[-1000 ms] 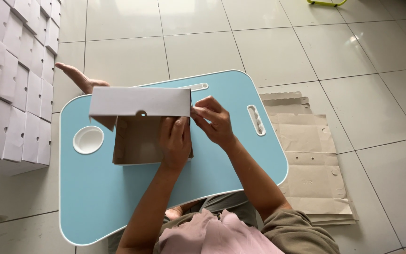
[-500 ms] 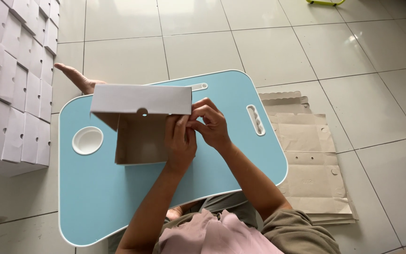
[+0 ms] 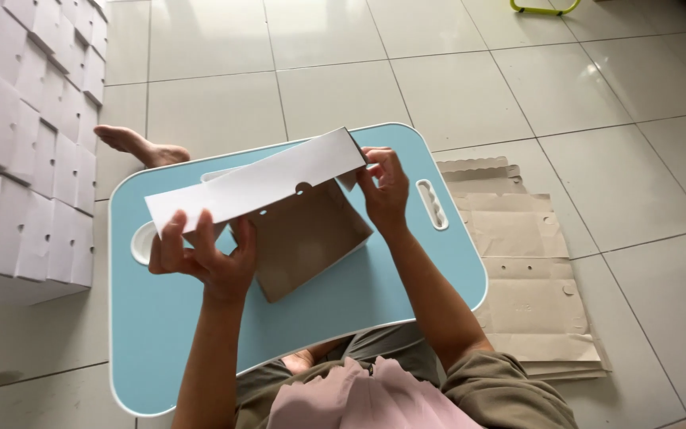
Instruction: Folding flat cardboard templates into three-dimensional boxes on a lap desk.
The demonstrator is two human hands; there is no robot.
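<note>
A cardboard box [image 3: 303, 230], white outside and brown inside, is lifted and turned at an angle above the light blue lap table [image 3: 359, 302]. My left hand [image 3: 204, 258] grips the box's near left end from below, fingers wrapped over the white side. At the far right corner my right hand [image 3: 385, 187] pinches a flap. The box's open brown inside faces me.
A stack of several folded white boxes [image 3: 25, 143] stands on the tiled floor at the left. Flat brown cardboard blanks [image 3: 526, 270] lie to the right of the table. My bare foot [image 3: 140, 145] rests beyond the table's far left corner. A round cup recess [image 3: 143, 242] sits on the table's left side.
The box has been lifted and rotated from square-on to a slant. My left hand has shifted from the box's middle to its near left end. My right hand stays at the right corner.
</note>
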